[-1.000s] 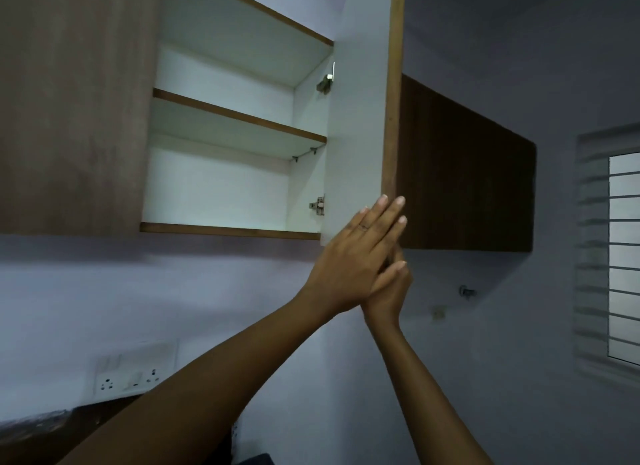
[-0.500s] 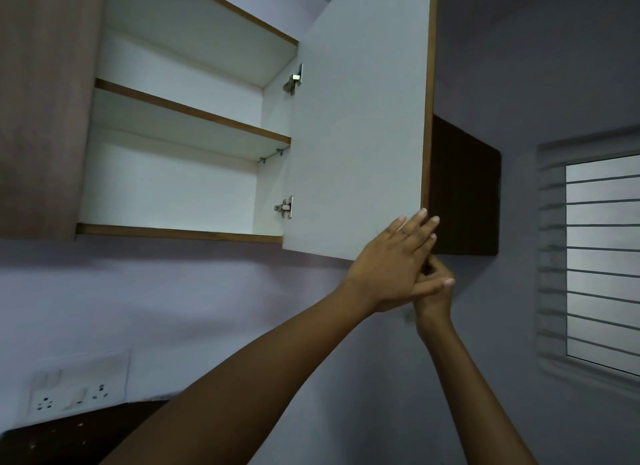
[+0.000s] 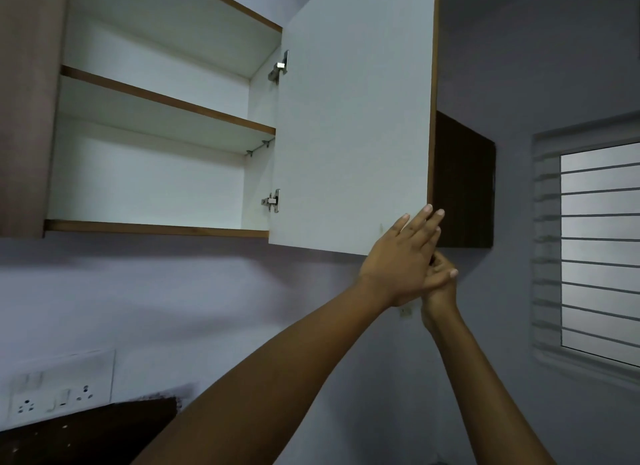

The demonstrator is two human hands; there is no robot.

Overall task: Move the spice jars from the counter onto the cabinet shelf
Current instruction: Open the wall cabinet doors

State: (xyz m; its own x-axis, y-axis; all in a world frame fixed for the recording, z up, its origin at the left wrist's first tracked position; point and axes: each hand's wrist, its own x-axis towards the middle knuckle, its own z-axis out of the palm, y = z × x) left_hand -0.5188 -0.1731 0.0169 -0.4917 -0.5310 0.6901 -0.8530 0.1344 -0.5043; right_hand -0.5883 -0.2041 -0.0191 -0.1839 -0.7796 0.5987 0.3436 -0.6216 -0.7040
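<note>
The wall cabinet's white door (image 3: 353,135) stands swung out to the right. My left hand (image 3: 398,260) lies flat against the door's inner face at its lower right corner, fingers stretched. Half hidden behind it, my right hand (image 3: 441,284) curls its fingers around that same bottom corner. Inside the cabinet I see the middle shelf (image 3: 166,100) and the bottom shelf (image 3: 156,228), both with brown front edges. No spice jar and no counter top are in view.
A closed dark wood cabinet (image 3: 464,187) hangs just behind the open door. A barred window (image 3: 599,249) is at the right. A white socket panel (image 3: 59,388) sits on the wall at lower left, above a dark slab (image 3: 86,430).
The door has swung further open to the right, showing more of its white inner face. Both hands have travelled right with its lower corner.
</note>
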